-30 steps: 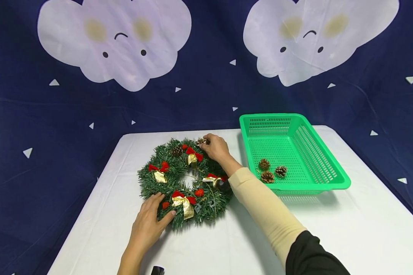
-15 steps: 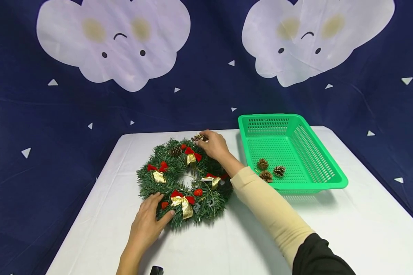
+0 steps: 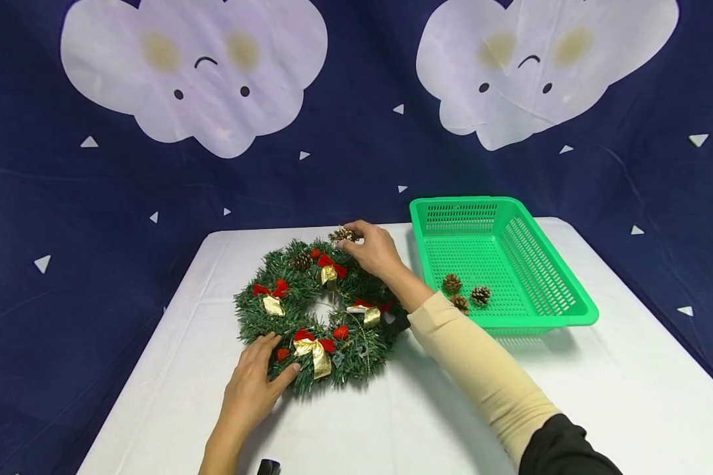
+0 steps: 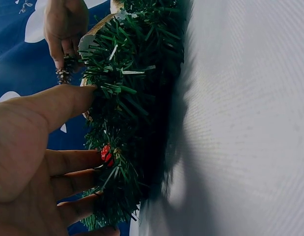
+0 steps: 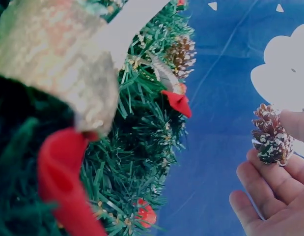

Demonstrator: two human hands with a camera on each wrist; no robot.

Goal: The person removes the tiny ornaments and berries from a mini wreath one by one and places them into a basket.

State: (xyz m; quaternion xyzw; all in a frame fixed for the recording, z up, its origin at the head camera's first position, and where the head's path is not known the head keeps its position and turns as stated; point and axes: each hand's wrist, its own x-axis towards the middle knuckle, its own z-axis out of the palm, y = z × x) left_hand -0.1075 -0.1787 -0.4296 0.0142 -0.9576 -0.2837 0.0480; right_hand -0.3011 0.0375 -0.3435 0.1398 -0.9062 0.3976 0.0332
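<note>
My right hand (image 3: pixel 373 249) pinches a brown pine cone (image 5: pixel 271 135) with white-dusted scales between thumb and fingertips, lifted above the far edge of a green wreath (image 3: pixel 356 356). Red-and-gold bows, red berries and another pine cone (image 3: pixel 301 261) decorate the wreath, which lies flat on the table. At its near left edge rests my left hand (image 3: pixel 255 382), thumb and fingers spread and lightly touching the greenery. One finger sits beside a red berry (image 4: pixel 107 155) in the left wrist view. The held cone also shows in the head view, just over the wreath's back.
A green plastic basket (image 3: pixel 541 321) stands to the right on the white-covered table (image 3: pixel 172 376), with several small pine cones (image 3: pixel 480 295) in its near left corner. A dark blue cloth (image 3: pixel 356 165) with clouds hangs behind. A small black object (image 3: pixel 269 467) shows at the bottom edge.
My right hand has risen slightly off the wreath's back edge with the pine cone pinched in it. My left hand stays in place on the wreath.
</note>
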